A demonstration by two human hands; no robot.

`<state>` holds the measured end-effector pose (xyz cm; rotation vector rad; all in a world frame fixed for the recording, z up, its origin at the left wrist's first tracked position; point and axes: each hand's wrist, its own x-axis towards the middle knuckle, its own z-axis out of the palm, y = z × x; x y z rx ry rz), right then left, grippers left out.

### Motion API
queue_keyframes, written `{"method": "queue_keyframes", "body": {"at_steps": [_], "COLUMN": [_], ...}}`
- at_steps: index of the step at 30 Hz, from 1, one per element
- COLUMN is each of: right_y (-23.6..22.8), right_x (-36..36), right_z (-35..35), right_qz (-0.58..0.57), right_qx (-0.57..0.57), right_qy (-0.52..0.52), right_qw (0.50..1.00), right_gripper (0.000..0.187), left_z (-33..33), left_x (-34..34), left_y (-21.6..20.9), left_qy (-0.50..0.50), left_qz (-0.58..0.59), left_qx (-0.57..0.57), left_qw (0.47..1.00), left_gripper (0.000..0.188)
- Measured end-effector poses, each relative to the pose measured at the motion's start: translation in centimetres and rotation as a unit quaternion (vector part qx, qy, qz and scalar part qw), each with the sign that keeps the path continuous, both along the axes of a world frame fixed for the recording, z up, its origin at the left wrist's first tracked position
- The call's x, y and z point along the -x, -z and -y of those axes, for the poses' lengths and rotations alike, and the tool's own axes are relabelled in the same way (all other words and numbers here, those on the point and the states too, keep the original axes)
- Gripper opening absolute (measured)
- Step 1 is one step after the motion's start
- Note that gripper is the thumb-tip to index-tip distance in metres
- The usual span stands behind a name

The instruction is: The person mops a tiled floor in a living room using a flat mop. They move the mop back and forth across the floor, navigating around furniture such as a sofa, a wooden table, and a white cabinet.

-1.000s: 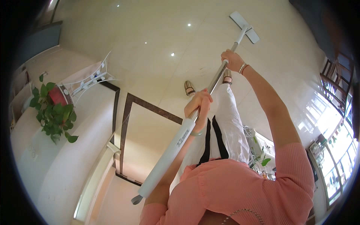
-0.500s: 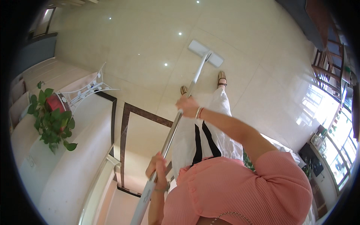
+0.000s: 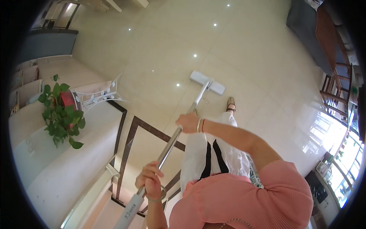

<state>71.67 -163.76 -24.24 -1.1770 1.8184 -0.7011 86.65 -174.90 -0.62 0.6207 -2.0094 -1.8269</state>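
A flat mop with a long metal and white pole slants across the view, held in both hands. Its white rectangular mop head lies on the tiled floor just beyond my feet. My right hand is wrapped around the upper, farther stretch of the pole, with a bangle and a red cord at the wrist. Lower down and to the left, my left hand closes around the pole just above its thick white grip. My right shoe stands near the mop head; the left one is mostly hidden behind the pole and hand.
A leafy potted plant and a white metal stand are on the left by a pale wall. Dark wooden chairs and a grey-brown piece of furniture line the right. Glossy tiles reflect several lights.
The view has shifted, so the floor, feet and mop head sit lower in it. The mop head lies slightly farther left of my right shoe. Both hands keep hold of the pole.
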Motion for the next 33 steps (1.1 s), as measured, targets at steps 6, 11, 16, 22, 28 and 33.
{"method": "queue_keyframes", "body": {"at_steps": [6, 11, 16, 22, 28, 33], "right_y": [6.6, 8.3, 10.7, 12.6, 9.8, 6.9], "right_x": [12.4, 20.6, 18.9, 10.8, -0.4, -10.5], "right_z": [-2.0, -2.5, -0.3, 2.3, 4.7, 5.5], "right_qz": [-0.135, -0.171, -0.188, -0.2, -0.098, -0.056], "right_qx": [0.002, 0.033, 0.192, 0.227, 0.237, 0.147], "right_qy": [0.055, 0.209, 0.341, 0.245, 0.164, 0.083], "right_qw": [0.989, 0.962, 0.901, 0.921, 0.953, 0.984], "right_gripper": [0.019, 0.018, 0.022, 0.019, 0.013, 0.007], "left_z": [-2.2, -3.8, -2.2, -1.2, 0.0, 1.4], "left_x": [8.5, 17.0, 17.8, 9.2, 0.6, -7.3], "left_y": [6.9, 10.2, 11.8, 9.0, 3.8, 0.7], "left_qy": [0.071, 0.086, 0.095, 0.017, -0.143, -0.235], "left_qz": [-0.013, -0.045, -0.078, 0.011, 0.13, 0.184], "left_qx": [0.045, 0.038, 0.066, 0.032, 0.039, -0.005], "left_qw": [0.996, 0.995, 0.99, 0.999, 0.98, 0.955], "left_gripper": [0.032, 0.025, 0.029, 0.032, 0.034, 0.033]}}
